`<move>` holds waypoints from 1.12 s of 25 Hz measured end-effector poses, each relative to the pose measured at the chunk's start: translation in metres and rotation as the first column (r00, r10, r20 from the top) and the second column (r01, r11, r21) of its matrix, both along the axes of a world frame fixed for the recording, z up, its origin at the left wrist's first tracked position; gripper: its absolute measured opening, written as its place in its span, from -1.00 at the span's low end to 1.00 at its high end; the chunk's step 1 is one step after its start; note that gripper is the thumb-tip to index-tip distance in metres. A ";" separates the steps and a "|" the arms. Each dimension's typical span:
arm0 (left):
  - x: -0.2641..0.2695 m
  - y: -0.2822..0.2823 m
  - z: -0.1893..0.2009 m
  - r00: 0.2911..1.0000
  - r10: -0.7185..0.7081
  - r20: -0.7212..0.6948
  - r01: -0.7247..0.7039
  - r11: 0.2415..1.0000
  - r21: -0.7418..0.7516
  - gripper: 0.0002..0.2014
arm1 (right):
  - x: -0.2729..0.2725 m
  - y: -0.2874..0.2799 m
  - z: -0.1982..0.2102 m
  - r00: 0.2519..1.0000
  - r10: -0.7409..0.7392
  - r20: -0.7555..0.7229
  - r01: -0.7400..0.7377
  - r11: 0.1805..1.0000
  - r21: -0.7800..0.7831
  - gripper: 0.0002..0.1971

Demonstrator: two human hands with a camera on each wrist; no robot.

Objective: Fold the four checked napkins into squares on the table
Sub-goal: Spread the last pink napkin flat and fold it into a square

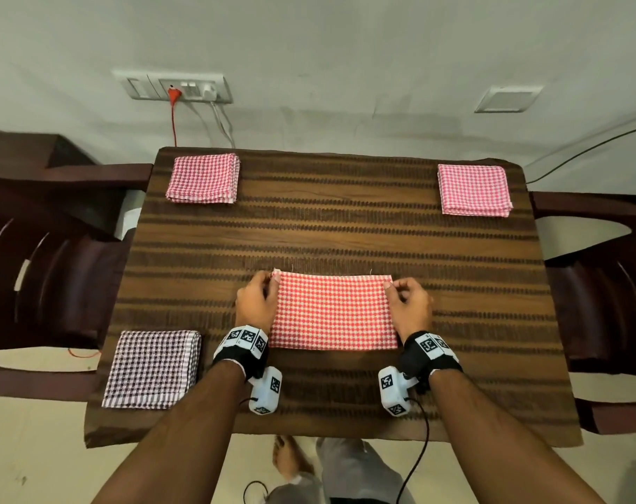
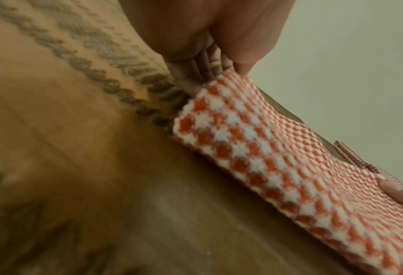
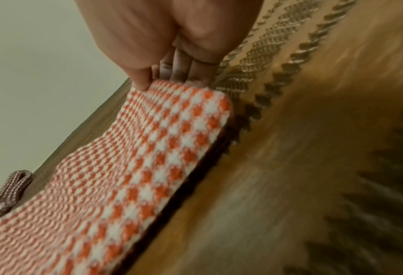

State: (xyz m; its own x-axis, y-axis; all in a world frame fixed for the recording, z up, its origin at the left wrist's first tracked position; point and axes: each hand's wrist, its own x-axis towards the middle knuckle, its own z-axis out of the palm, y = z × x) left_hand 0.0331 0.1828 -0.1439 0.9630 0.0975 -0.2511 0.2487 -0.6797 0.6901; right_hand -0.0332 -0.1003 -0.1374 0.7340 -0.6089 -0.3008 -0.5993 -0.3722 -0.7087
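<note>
Your left hand (image 1: pixel 257 300) and right hand (image 1: pixel 408 303) each pinch a far corner of the half-folded red-and-white checked cloth napkin (image 1: pixel 333 311) lying mid-counter, the last of four, so next likely fold it across into a square.

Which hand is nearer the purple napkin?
Left. The left hand pinches the red napkin's far-left corner, up and right of the purple napkin; the right hand pinches the opposite corner, farther away.
</note>
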 end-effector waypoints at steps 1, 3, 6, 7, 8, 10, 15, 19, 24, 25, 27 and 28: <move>0.001 0.000 0.000 1.000 -0.003 0.005 0.002 1.000 0.009 -0.72 | 0.000 0.001 0.001 1.000 -0.002 -0.013 0.002 1.000 0.000 -0.89; 0.000 0.000 -0.001 1.000 -0.012 0.010 0.011 0.999 0.033 -0.72 | -0.001 0.002 0.005 0.999 0.008 -0.034 -0.009 1.000 -0.023 -0.89; -0.002 0.003 0.003 1.000 -0.013 0.029 0.011 0.998 0.056 -0.75 | -0.006 0.005 0.019 0.999 0.019 -0.046 -0.022 0.997 -0.068 -0.88; -0.004 0.003 0.009 0.998 -0.020 0.055 0.016 0.997 0.073 -0.74 | -0.009 0.009 0.025 0.999 0.037 -0.038 -0.042 0.989 -0.143 -0.84; -0.007 0.001 0.014 0.993 -0.057 0.101 0.046 0.993 0.107 -0.71 | -0.011 0.015 0.030 0.996 0.089 -0.024 -0.093 0.963 -0.254 -0.77; -0.021 -0.010 0.025 0.935 -0.286 0.210 0.231 0.940 0.253 -0.56 | -0.018 0.038 0.039 0.950 0.310 -0.044 -0.298 0.848 -0.438 -0.55; -0.059 -0.036 0.002 0.618 -0.786 0.038 0.627 0.521 0.580 -0.38 | -0.034 0.093 0.019 0.578 0.719 -0.385 -0.790 0.378 -0.482 -0.22; -0.052 -0.030 -0.011 0.609 -0.792 -0.049 0.654 0.466 0.596 -0.35 | -0.034 0.081 -0.001 0.539 0.691 -0.482 -0.833 0.351 -0.428 -0.17; -0.055 -0.017 -0.009 0.665 -0.746 -0.043 0.618 0.516 0.593 -0.24 | -0.041 0.050 -0.006 0.568 0.623 -0.538 -0.821 0.375 -0.432 -0.13; -0.056 -0.013 -0.010 0.677 -0.734 -0.048 0.611 0.524 0.593 -0.24 | -0.043 0.044 -0.006 0.578 0.608 -0.545 -0.815 0.388 -0.431 -0.13; -0.055 -0.005 -0.010 0.691 -0.720 -0.066 0.607 0.529 0.593 -0.23 | -0.046 0.032 -0.007 0.590 0.586 -0.556 -0.807 0.402 -0.433 -0.14; -0.055 -0.002 -0.011 0.698 -0.712 -0.074 0.607 0.532 0.591 -0.23 | -0.048 0.028 -0.008 0.592 0.577 -0.562 -0.806 0.407 -0.430 -0.14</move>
